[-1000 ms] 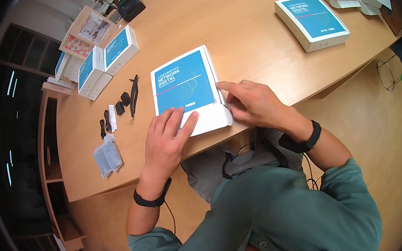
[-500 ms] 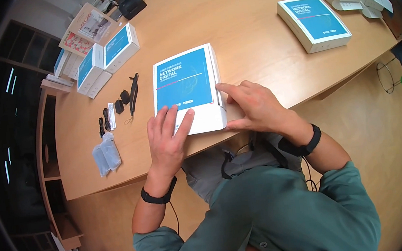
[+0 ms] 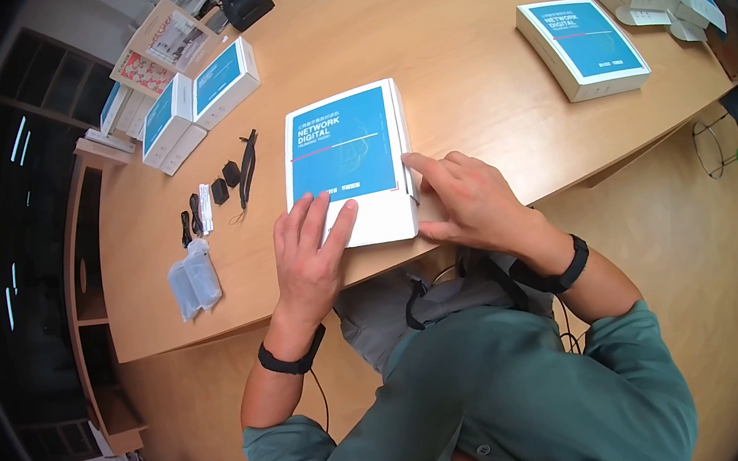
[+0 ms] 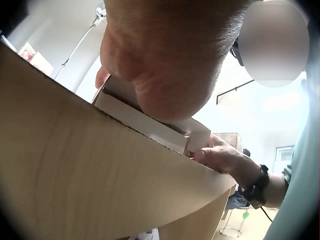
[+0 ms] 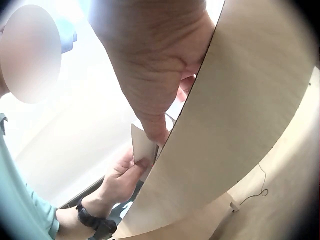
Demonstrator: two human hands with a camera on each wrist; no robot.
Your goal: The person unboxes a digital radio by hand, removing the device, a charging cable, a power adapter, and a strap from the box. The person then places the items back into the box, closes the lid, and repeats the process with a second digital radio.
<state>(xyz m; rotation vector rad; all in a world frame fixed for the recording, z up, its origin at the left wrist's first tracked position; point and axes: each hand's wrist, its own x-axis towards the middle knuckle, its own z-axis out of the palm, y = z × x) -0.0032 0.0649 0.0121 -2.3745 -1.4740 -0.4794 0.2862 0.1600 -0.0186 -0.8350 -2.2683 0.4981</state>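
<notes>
At the near edge of the table (image 3: 460,68), a blue-and-white box (image 3: 342,143) lies flat, printed cover upward, directly before the person and between the two hands. Its lettering faces the person, a position that appears chosen for easy reach. The left hand (image 3: 305,260) is spread, fingers nearly straight, across the box's lower left corner and the white end panel (image 3: 377,225); it grips nothing that the head view shows, and the likely purpose is to keep the cover down and the box from sliding. The right hand (image 3: 473,197) sets its index fingertip on the box's right edge, with the thumb well apart from it at the near corner; this wide span suggests steadying or aligning that side. Its remaining fingers are bent and partly hidden. In the left wrist view a panel corner juts beyond the box wall near the right thumb; whether it is fully seated cannot be determined. To the left, well apart from the box, lie a black strap (image 3: 248,171), two small black blocks (image 3: 220,191), dark cables (image 3: 196,214), a white slip (image 3: 206,209) and translucent bags (image 3: 194,280), grouped in loose order, presumably to remain visible and within reach. A similar carton (image 3: 583,46) rests farther off, to the right.
</notes>
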